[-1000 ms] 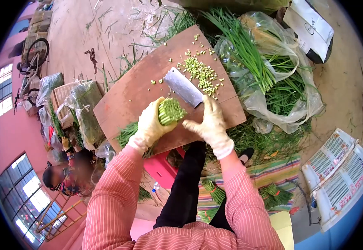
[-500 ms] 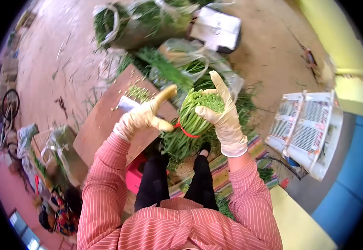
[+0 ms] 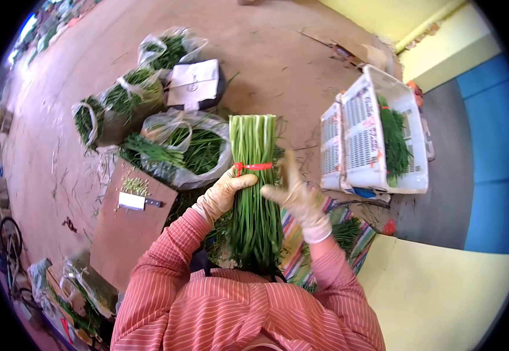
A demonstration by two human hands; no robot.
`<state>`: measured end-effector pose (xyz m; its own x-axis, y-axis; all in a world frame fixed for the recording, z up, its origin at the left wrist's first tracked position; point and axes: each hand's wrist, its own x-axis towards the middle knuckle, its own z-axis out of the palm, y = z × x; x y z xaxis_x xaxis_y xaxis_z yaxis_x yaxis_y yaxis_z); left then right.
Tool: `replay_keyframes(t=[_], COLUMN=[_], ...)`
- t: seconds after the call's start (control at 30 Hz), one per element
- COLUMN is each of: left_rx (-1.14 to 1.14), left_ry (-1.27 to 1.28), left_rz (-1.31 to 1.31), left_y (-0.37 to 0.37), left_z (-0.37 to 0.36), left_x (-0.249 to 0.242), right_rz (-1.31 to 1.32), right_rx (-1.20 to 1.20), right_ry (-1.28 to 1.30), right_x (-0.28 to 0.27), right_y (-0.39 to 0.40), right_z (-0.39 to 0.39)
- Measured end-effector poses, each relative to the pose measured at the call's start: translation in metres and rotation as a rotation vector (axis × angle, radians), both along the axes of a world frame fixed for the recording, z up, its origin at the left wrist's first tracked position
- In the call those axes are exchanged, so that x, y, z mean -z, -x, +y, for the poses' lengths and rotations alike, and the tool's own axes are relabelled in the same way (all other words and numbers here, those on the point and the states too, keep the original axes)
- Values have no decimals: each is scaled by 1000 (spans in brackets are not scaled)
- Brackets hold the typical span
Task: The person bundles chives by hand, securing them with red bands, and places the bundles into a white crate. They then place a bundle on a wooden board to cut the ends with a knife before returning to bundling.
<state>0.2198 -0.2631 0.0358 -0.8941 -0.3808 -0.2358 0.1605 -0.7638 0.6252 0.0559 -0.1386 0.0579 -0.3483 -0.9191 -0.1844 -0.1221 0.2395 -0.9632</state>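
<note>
A bundle of long green stalks (image 3: 256, 216) stands upright in front of my body, cut pale ends at the top and a red tie around its upper part. My left hand (image 3: 224, 196), in a pale glove, grips the bundle's left side just below the tie. On the other side my right hand (image 3: 294, 196), gloved too and slightly blurred, has its fingers apart beside the bundle and holds nothing. A cleaver (image 3: 131, 201) with a dark handle lies on the brown board (image 3: 114, 240), near chopped stalk bits (image 3: 135, 186).
Plastic bags of greens (image 3: 187, 146) lie beyond the board, next to a white package (image 3: 193, 83). On the right, a white crate (image 3: 394, 175) holds another tied bundle (image 3: 392, 140). A striped mat (image 3: 292, 248) with loose greens lies beside a pale yellow surface (image 3: 435, 281).
The bundle has turned from its cut ends facing me to its full length showing. My left hand has closed on it, and my right hand has let go. The view has swung right, showing the crate's inside.
</note>
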Motion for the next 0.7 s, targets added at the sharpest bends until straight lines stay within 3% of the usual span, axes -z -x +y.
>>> replay_keyframes(t=[0.03,0.07,0.13,0.27,0.33,0.43,0.47,0.53,0.7], left_rx=[3,7,35,114,131,76,13,60,140], left_ry=[-1,-2,49,72,77,210,173,49,-116], left_rz=[35,70,54,109,137,320,314,184,184], left_y=[19,39,71,119,139,164,174,196,253], left_z=[10,19,34,48,56,70,81,77,57], left_x=[-6,-11,0,-16,-25,-27,-24,-20,-10], right_rz=[48,-133,-189,-193,-56,803,799,1081,1112], right_rx=[-7,66,193,276,342,431,440,432,421], right_ry=[-51,-44,188,207,263,76,79,-93,-198], right_x=[14,-2,11,-14,-22,-47,-49,-50,-40], right_y=[3,-5,-5,40,59,82,88,98,144], right_z=[23,35,53,72,79,78,74,69,59])
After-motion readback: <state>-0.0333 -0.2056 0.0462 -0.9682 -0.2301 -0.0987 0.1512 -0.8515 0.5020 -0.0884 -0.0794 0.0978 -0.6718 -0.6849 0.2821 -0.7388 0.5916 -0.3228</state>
